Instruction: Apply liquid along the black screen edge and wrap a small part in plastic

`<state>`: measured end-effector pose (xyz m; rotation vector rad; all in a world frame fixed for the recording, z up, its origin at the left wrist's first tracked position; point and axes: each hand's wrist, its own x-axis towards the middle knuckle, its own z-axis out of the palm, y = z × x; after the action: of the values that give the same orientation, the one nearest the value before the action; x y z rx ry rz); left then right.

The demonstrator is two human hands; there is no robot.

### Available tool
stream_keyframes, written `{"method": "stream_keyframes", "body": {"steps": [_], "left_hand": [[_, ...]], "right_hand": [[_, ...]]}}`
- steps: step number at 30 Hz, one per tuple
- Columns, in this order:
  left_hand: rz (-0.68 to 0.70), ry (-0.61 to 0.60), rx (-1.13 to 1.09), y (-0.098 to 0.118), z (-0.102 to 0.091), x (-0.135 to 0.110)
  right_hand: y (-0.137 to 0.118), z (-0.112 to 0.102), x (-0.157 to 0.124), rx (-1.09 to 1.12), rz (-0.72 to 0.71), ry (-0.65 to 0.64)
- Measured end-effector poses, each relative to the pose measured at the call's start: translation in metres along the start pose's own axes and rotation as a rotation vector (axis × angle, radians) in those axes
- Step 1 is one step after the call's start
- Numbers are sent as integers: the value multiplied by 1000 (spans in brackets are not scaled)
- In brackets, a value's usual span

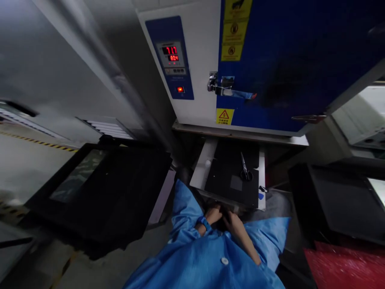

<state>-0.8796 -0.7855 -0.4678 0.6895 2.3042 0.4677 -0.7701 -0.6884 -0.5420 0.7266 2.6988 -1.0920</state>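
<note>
Scissors (244,169) lie on a black sheet (222,172) atop the white counter (199,175) ahead of us. Our left hand (213,214) and right hand (233,220) sit near each other, just below its near edge; their fingertips are hidden, so we cannot tell whether either grip holds anything. We judge the scissors light, stiff and smooth, best held by their 2 dark handles (246,175).

"What is being displayed at one o'clock?"
"Yellow labels (235,31) are being borne by a blue door (300,80)."
"And at four?"
"Glossy red sheeting (345,265) is being seen there."
</note>
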Motion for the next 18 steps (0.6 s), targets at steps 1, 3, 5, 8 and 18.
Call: {"method": "stream_keyframes", "body": {"steps": [1,3,5,8,18], "left_hand": [[8,-11,-6,0,-1,-3],[38,0,-26,1,-5,-10],[89,44,-48,0,-12,-19],[178,148,-92,-8,-23,-33],[-72,776,-303,-74,-36,-24]], "right_hand": [[0,2,-7,20,-19,24],[2,4,-22,141,-73,93],[9,3,-35,348,-81,224],[20,-1,-45,583,69,506],[37,-53,-25,593,276,856]]}}
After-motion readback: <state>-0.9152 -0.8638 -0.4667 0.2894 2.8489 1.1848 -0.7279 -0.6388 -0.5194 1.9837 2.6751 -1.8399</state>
